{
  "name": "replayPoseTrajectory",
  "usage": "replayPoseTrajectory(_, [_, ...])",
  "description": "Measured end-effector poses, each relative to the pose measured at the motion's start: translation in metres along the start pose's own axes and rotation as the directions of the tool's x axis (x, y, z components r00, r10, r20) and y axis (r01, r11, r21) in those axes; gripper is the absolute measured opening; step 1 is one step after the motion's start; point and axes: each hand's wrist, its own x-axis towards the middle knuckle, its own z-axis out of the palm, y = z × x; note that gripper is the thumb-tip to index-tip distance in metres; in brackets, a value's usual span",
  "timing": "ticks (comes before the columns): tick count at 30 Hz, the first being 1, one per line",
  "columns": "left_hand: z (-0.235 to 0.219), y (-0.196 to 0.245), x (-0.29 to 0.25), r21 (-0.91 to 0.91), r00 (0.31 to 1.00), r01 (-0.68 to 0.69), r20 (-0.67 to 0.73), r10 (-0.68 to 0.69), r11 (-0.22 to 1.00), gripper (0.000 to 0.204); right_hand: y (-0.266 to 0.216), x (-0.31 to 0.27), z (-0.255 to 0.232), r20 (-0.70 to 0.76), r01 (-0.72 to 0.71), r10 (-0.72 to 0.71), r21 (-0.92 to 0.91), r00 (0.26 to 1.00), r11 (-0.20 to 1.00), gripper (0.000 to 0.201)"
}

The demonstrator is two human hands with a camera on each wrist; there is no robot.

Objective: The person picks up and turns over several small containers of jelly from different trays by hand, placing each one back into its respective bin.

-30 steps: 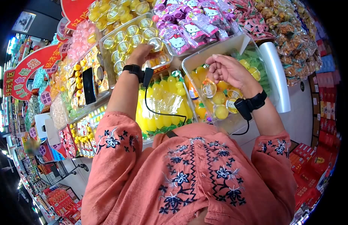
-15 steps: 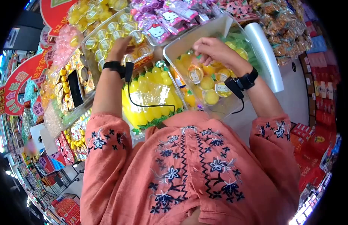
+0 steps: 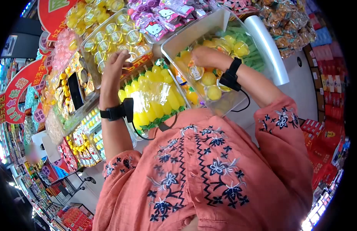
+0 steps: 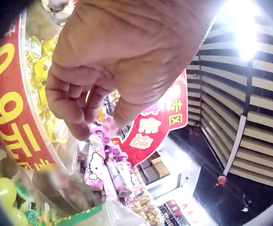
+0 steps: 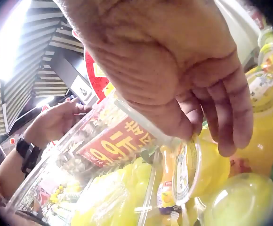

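In the head view my right hand reaches down into a clear plastic box of yellow fruit jelly cups. The right wrist view shows thumb and fingers at the upper edge of one jelly cup, the thumb by its labelled lid and the fingers over its yellow dome. My left hand is raised beside another clear box, which holds rows of yellow jelly cups. Its fingers are loosely bent, with nothing visible in them in the left wrist view.
Long yellow jelly packs fill a tray between the two boxes. Purple cat-print packets lie behind. A roll of clear bags stands at the right. A black phone lies on snacks at the left, by red price signs.
My right hand has lowered from above the box onto a jelly cup. My left hand has drawn back from the jelly cups in its box toward my body. The head view has shifted a little.
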Motion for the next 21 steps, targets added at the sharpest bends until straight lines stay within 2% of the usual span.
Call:
replayPoseTrajectory(1, [0.004, -0.003, -0.005, -0.003, 1.0, 0.004, 0.001, -0.004, 1.0, 0.039, 0.0, 0.0, 0.001, 0.003, -0.008, 0.008, -0.008, 1.0, 1.0, 0.02])
replayPoseTrajectory(4, [0.013, -0.005, -0.016, -0.026, 0.999, 0.029, 0.039, -0.027, 0.999, 0.04, 0.012, 0.015, 0.006, 0.232, -0.027, 0.036, -0.045, 0.972, 0.999, 0.022])
replayPoseTrajectory(7, [0.021, -0.005, -0.024, -0.039, 0.997, 0.025, 0.079, -0.022, 0.999, 0.039, 0.007, 0.008, -0.009, 0.235, -0.063, 0.079, -0.074, 0.969, 0.995, 0.021])
replayPoseTrajectory(10, [0.031, 0.003, -0.031, -0.05, 0.99, 0.006, 0.14, 0.001, 0.999, 0.037, -0.022, -0.019, -0.057, 0.28, -0.327, 0.258, 0.237, 0.925, 0.915, 0.021])
replayPoseTrajectory(13, [0.045, 0.012, -0.036, -0.095, 0.972, -0.008, 0.231, 0.03, 0.995, 0.034, -0.021, -0.037, -0.079, 0.171, -0.22, 0.145, 0.615, 0.975, 0.757, 0.02])
replayPoseTrajectory(14, [0.051, 0.018, -0.039, -0.11, 0.963, -0.016, 0.265, 0.045, 0.994, 0.034, -0.029, -0.045, -0.087, 0.131, -0.237, 0.203, 0.677, 0.97, 0.696, 0.02])
replayPoseTrajectory(15, [0.057, 0.023, -0.042, -0.125, 0.953, -0.025, 0.297, 0.061, 0.992, 0.033, -0.036, -0.05, -0.096, 0.113, -0.213, 0.196, 0.749, 0.974, 0.627, 0.02])
replayPoseTrajectory(17, [0.067, 0.035, -0.046, -0.149, 0.91, -0.048, 0.401, 0.105, 0.988, 0.039, -0.048, -0.057, -0.108, 0.076, -0.153, 0.179, 0.869, 0.981, 0.471, 0.021])
replayPoseTrajectory(21, [0.085, 0.051, -0.051, -0.213, 0.872, -0.063, 0.463, 0.157, 0.975, 0.055, -0.071, -0.053, -0.103, -0.076, 0.034, 0.135, 0.957, 0.988, 0.288, 0.019])
